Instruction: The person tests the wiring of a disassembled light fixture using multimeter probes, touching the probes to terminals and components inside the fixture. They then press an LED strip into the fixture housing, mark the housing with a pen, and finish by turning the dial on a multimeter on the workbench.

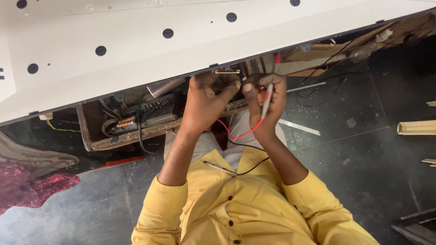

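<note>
My right hand (267, 102) grips a grey test probe with a red end (270, 90), which points up at the lower edge of a large white panel (136, 45). A red lead (240, 134) and a black lead (251, 159) run down from it over my yellow shirt (240, 208). A second thin probe (219, 167) lies on the shirt. My left hand (210, 97) is curled against the panel's edge beside a small metal connector (227, 71), touching my right hand. What its fingers hold is hidden.
A worn wooden box (131, 129) with cables, batteries and a dark device sits under the panel on the dark tiled floor (363, 159). A bulb with wires (361, 54) lies at the upper right, cream channel pieces (417, 128) at the right, red cloth (32, 186) at the left.
</note>
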A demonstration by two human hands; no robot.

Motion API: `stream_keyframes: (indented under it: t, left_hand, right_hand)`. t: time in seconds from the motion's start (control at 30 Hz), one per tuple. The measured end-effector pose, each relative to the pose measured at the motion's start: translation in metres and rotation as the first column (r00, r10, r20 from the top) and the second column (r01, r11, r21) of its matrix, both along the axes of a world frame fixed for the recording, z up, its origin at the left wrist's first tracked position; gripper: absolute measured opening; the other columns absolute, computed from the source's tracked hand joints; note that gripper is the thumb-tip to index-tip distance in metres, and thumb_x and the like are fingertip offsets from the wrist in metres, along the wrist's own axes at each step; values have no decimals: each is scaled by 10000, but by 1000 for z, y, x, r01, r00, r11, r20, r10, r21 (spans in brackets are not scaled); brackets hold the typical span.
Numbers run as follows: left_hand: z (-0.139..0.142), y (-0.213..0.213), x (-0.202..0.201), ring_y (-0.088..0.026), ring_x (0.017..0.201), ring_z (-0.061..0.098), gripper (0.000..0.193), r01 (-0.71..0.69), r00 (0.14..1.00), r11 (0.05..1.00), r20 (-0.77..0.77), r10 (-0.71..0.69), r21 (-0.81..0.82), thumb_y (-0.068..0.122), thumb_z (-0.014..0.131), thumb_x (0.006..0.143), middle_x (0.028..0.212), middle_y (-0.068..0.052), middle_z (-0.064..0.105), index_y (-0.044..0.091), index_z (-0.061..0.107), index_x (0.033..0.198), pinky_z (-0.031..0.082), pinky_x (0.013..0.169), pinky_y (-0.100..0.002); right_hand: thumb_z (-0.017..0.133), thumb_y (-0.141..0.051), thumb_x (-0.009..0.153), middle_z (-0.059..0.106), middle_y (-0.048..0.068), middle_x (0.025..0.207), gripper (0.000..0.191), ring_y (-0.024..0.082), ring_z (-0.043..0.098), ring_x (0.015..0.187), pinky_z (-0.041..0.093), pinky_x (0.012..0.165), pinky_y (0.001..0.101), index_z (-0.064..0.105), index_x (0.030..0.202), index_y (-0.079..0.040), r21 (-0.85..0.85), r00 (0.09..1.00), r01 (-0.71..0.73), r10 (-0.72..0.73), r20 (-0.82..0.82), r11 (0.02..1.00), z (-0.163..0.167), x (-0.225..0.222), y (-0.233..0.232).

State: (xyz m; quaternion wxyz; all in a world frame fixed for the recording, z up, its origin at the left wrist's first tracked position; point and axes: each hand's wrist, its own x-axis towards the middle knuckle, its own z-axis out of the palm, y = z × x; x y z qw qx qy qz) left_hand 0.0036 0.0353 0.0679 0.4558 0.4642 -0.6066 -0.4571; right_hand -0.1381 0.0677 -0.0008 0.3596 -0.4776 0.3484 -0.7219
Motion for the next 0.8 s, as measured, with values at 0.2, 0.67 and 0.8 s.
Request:
stream_keyframes:
  t: [0.2, 0.67, 0.8]
  left_hand:
    - [1, 2, -1, -65, 776, 698, 102, 0, 998, 999, 61, 2, -39, 39, 734, 870, 832, -29, 752, -17, 743, 955, 580, 731, -253]
    - [13, 0, 1, -122, 840, 743, 147, 45, 991, 990, 129, -28, -133, 40, 764, 868, 899, -77, 787, -8, 762, 1007, 595, 793, -286]
    - [15, 0, 1, -115, 747, 725, 139, -1, 974, 999, 227, 13, -55, 81, 754, 857, 852, -78, 792, -4, 773, 966, 572, 708, -293]
  right_hand:
    - [641, 29, 1059, 649, 104, 1064, 236, 88, 614, 915, 510, 824, 224, 451, 1185, -30, 40, 999, 11, -14, 50, 999, 7, 0, -1]
    - [625, 68, 1059, 619, 93, 1091, 243, 67, 600, 921, 510, 832, 202, 447, 1199, -21, 16, 1000, 15, -15, 0, 1000, 5, 2, -4]
    - [575, 73, 1091, 583, 88, 1119, 241, 70, 559, 955, 492, 880, 208, 416, 1235, -37, -31, 999, 12, -13, -31, 999, -2, 7, -6]
